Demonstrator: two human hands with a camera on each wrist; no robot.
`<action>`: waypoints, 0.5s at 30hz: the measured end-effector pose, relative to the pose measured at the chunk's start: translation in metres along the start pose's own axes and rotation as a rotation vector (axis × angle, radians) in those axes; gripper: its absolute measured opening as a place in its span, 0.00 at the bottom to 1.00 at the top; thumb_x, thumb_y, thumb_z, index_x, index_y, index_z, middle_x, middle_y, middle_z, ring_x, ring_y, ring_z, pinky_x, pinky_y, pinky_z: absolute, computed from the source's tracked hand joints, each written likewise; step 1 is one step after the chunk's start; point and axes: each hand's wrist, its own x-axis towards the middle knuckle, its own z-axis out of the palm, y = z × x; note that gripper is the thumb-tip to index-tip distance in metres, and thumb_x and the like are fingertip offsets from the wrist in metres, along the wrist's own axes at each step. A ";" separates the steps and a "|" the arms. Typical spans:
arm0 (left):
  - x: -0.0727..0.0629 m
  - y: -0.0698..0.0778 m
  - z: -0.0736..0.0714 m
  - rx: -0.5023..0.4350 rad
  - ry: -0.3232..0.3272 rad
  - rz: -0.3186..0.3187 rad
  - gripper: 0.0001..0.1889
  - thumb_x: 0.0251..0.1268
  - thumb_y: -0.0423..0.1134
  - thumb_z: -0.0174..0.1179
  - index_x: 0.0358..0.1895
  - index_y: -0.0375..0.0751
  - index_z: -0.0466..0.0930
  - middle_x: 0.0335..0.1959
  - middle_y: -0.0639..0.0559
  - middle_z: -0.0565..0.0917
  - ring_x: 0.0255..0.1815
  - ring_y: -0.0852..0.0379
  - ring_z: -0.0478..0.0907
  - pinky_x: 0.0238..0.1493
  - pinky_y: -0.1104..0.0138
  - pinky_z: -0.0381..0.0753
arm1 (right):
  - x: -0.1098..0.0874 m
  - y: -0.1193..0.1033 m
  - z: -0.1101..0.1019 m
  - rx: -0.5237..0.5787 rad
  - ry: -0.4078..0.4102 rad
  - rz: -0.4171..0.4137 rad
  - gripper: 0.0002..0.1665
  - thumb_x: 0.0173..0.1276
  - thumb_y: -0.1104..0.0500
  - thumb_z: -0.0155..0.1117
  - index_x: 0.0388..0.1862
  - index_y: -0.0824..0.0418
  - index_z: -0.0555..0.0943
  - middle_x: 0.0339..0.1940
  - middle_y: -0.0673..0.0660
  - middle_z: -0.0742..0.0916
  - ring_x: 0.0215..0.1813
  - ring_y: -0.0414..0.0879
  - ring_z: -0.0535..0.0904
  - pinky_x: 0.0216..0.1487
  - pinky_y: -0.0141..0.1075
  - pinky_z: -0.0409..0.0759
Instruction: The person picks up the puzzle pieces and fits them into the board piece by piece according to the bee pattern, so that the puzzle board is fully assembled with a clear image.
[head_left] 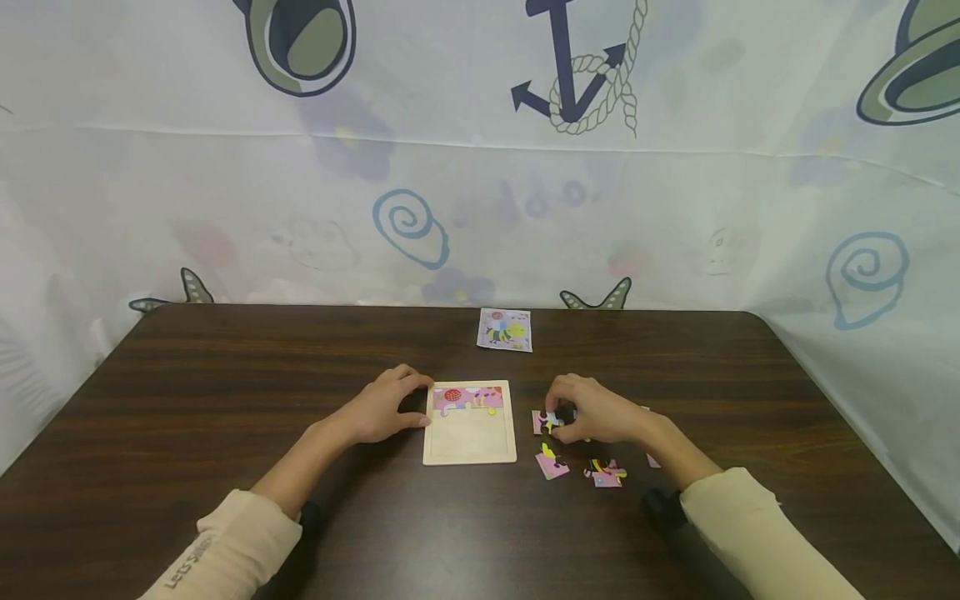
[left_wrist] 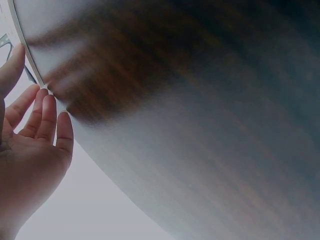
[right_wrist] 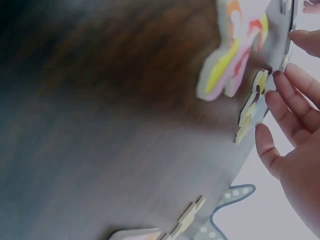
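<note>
A square wooden puzzle board [head_left: 469, 442] lies on the table, a strip of pink pieces [head_left: 472, 397] fitted along its far side. My left hand [head_left: 381, 408] rests at the board's left edge, thumb and fingertips touching it; the left wrist view shows these fingers [left_wrist: 47, 117] extended. To the right of the board, my right hand [head_left: 596, 410] pinches a pink, black and blue puzzle piece [head_left: 537, 422] between thumb and index finger, low at the tabletop. The hand covers part of that piece. In the right wrist view, its other fingers [right_wrist: 282, 115] are loosely extended beside more pieces.
Nearer me lie a pink and yellow piece [head_left: 552, 465] and a multicoloured piece [head_left: 606, 475]. Another pink piece [head_left: 653, 461] shows by the right forearm. A bee picture card [head_left: 505, 331] lies at the far table edge, before a printed cloth [head_left: 480, 225].
</note>
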 end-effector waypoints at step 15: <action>0.000 0.000 0.000 -0.002 0.003 0.004 0.26 0.56 0.42 0.64 0.57 0.36 0.70 0.51 0.42 0.71 0.53 0.42 0.66 0.52 0.49 0.67 | 0.014 -0.017 0.000 0.058 0.065 -0.067 0.13 0.52 0.61 0.69 0.36 0.59 0.77 0.34 0.51 0.79 0.38 0.46 0.73 0.40 0.35 0.73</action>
